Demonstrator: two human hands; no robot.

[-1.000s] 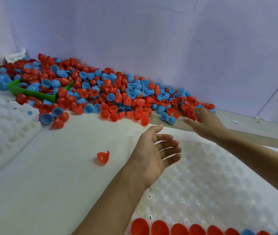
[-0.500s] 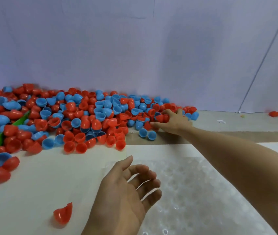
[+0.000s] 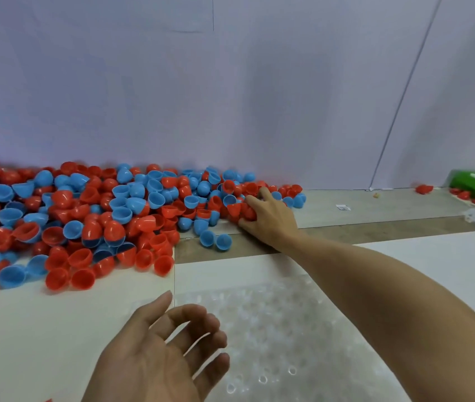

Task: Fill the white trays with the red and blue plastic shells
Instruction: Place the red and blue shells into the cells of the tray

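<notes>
Right hand (image 3: 269, 217): fingers curled around red shells (image 3: 243, 211) at the pile's edge. Left hand (image 3: 158, 355): palm up, fingers loosely spread, beside white tray (image 3: 288, 343).

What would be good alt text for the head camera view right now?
A person's right hand reaches into a pile of red and blue plastic shells against a wall, fingers curled round red ones. The left hand hovers open, palm up, beside a white tray in front.

Right hand (image 3: 271, 219) reaches far forward, fingers apparently curled; left hand (image 3: 158, 355) hovers palm-up, relaxed.
</notes>
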